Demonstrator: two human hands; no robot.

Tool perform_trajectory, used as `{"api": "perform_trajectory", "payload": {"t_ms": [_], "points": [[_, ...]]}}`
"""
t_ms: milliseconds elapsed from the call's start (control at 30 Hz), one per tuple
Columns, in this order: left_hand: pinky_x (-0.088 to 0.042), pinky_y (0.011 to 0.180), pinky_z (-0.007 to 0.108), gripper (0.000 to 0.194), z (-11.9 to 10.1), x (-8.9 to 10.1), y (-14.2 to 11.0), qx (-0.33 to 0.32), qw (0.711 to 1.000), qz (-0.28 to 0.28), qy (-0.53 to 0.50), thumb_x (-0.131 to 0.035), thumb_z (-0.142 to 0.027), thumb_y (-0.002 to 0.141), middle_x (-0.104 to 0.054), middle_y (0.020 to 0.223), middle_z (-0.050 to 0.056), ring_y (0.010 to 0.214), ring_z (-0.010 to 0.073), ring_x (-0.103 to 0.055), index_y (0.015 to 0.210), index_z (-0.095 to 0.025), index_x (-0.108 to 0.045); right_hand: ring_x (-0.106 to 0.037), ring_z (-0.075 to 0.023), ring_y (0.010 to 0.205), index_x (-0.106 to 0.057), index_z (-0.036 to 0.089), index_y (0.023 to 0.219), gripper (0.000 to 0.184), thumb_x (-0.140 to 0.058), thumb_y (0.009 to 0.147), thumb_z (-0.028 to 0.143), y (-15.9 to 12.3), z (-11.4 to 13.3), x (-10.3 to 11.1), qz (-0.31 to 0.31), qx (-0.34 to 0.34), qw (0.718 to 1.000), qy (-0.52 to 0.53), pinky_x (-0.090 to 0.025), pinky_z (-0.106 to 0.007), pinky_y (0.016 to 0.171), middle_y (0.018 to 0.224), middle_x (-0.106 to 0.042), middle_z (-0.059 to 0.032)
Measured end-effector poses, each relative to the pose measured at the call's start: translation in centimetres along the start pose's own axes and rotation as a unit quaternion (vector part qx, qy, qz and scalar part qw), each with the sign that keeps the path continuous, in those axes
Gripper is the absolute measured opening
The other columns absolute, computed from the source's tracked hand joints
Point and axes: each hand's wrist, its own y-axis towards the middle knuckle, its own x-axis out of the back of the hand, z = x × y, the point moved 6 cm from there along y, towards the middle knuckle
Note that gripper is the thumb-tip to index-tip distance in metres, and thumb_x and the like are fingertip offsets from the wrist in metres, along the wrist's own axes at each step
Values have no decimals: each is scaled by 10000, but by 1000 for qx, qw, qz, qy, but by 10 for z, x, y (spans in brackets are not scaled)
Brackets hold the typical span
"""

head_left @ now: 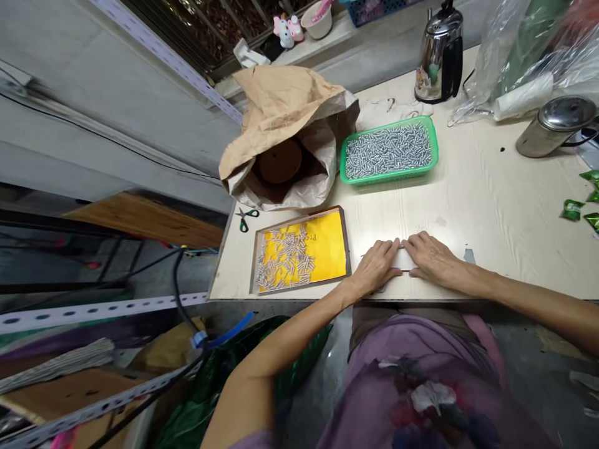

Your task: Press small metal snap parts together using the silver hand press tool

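Observation:
Near the table's front edge, my left hand (pixel 375 265) and my right hand (pixel 433 259) face each other with bent fingers. Between them is a small pale flat piece with thin dark edges (pixel 401 260); its ends are hidden under my fingers, and its exact kind I cannot make out. Both hands grip it, one at each end. To the left of my left hand lies a shallow tray (pixel 347 240) lined with yellow card. Many small silvery cylindrical pieces (pixel 287 255) are heaped over its left part.
Behind the tray stand an open brown paper bag (pixel 281 93) and a green basket (pixel 390 176) full of similar small pieces. Green-handled scissors (pixel 246 219) lie at left. A kettle (pixel 438 56), a lidded metal mug (pixel 545 134) and green wrapped packets (pixel 571 209) are farther right.

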Motion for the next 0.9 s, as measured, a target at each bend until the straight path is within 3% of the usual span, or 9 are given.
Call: {"api": "perform_trajectory", "payload": {"t_ms": [133, 267, 433, 533, 667, 800, 900], "points": [[-492, 850, 433, 480, -3, 1, 5, 15, 999, 28, 20, -628, -343, 873, -570, 1129, 137, 1028, 283, -535, 1265, -120, -465, -521, -267, 914, -607, 107, 1037, 337, -750, 758, 231, -1, -3, 1, -12, -11, 1000, 12, -443, -348, 759, 949, -604, -126], [-487, 828, 397, 243, 0, 2, 13, 52, 999, 13, -6, -564, -304, 918, -590, 1023, 95, 972, 247, -529, 1110, -157, -572, -519, -223, 869, -633, 136, 938, 78, -612, 864, 150, 5, -6, -1, -5, -1, 999, 34, -422, -305, 716, 894, -604, -96], [-485, 818, 366, 140, 9, 2, 19, 89, 995, -15, -29, -539, -279, 933, -586, 894, 64, 929, 225, -532, 946, -173, -630, -509, -206, 820, -639, 152, 839, 194, -472, 935, 129, 14, -11, -3, 1, -6, 999, 34, -397, -299, 703, 808, -591, -78], [-500, 858, 399, 204, 10, 1, 17, 88, 995, -37, -35, -553, -290, 926, -604, 988, 80, 989, 238, -543, 1086, -175, -604, -513, -230, 885, -649, 126, 956, 133, -533, 910, 174, 15, -18, 3, -11, -8, 999, 41, -417, -320, 745, 907, -609, -109], [-438, 1028, 498, 416, 1, -10, 4, 88, 989, -112, -31, -535, -271, 930, -513, 1342, 190, 1275, 299, -464, 1318, -139, -460, -527, -259, 975, -607, 119, 1134, 327, -602, 883, 328, 15, -29, 12, 6, 59, 995, 85, -432, -372, 835, 1085, -613, -145], [-345, 1119, 540, 470, -27, -32, -12, 41, 988, -142, -44, -456, -285, 964, -395, 1486, 222, 1448, 308, -279, 1405, -143, -377, -543, -254, 944, -638, 112, 1070, 242, -474, 934, 227, 28, -46, 13, 5, 26, 998, 50, -420, -370, 823, 1019, -639, -150], [-313, 1138, 557, 487, -45, -43, -19, 1, 989, -131, -68, -426, -350, 977, -426, 1476, 207, 1446, 289, -297, 1425, -169, -371, -536, -245, 907, -668, 126, 945, 217, -456, 927, 171, 45, -51, 15, -10, -9, 1000, 15, -406, -350, 779, 952, -653, -137]]}}
